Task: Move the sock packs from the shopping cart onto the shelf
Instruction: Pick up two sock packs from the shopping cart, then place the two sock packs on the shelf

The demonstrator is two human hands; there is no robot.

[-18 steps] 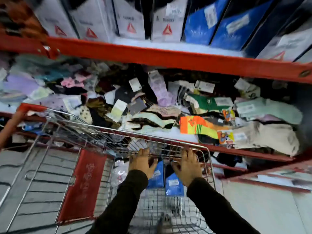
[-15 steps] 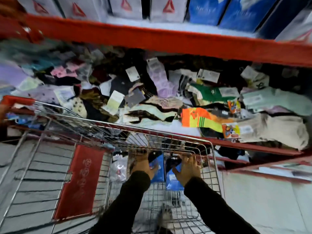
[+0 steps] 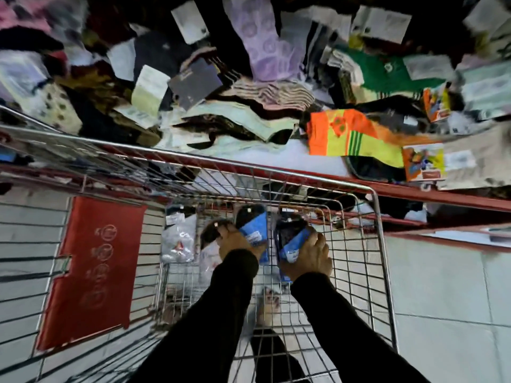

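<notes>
Hands down in cart, each w/ a blue sock pack — pickup step.
Left hand grip closed around one blue-and-black sock pack; right hand grip closed around a second pack. Both packs sit low inside the shopping cart, near its far wire wall; a clear-bagged pack lies to the left. Next, prob.: lift both over the rim and fwd to the shelf, onto the bare white patch beside the orange-yellow socks.

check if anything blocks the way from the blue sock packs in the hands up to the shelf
Mainly the cart's front rim: the left hand and right hand hold blue packs below it. Beyond it, a bare shelf patch shows.
</notes>
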